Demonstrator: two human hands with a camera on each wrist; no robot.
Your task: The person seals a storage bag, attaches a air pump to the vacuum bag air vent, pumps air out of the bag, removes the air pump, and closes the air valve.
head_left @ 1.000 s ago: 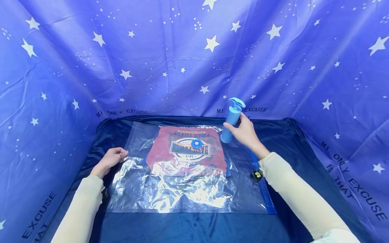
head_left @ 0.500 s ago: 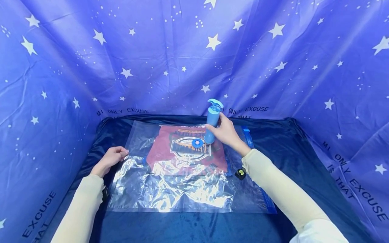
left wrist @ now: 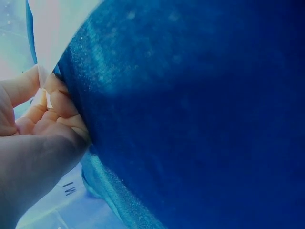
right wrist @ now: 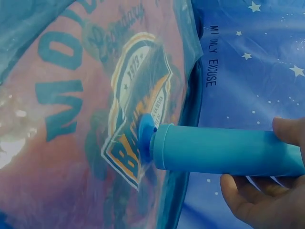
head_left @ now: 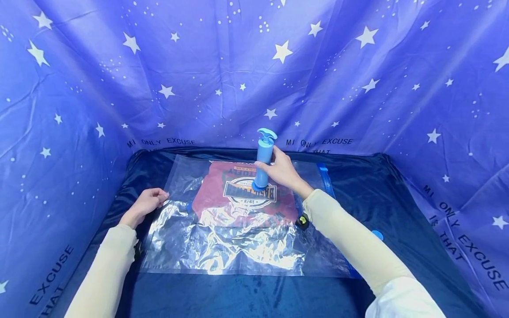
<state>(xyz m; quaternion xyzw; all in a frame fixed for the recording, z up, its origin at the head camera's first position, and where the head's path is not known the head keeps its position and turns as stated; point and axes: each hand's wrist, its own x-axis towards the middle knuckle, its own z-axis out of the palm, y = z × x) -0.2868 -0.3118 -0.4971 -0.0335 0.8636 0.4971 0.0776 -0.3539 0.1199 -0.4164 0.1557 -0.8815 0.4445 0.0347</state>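
Observation:
My right hand grips a blue hand pump round its barrel, its handle at the top. The pump stands nearly upright, its lower end right at the round blue valve of a clear vacuum storage bag. Inside the bag lies a folded red garment with a printed logo. My left hand pinches the bag's left edge between thumb and fingers. In the left wrist view, the pinched plastic rises from the fingertips.
The bag lies flat on a dark blue cloth-covered table. Along its right side runs a blue zip strip. A small round blue cap lies right of the bag, beyond my right sleeve. Star-patterned curtains surround the table.
My right hand has carried the pump leftward from the bag's right part onto the valve, which the pump now covers in the head view. My left hand keeps its pinch at the bag's edge.

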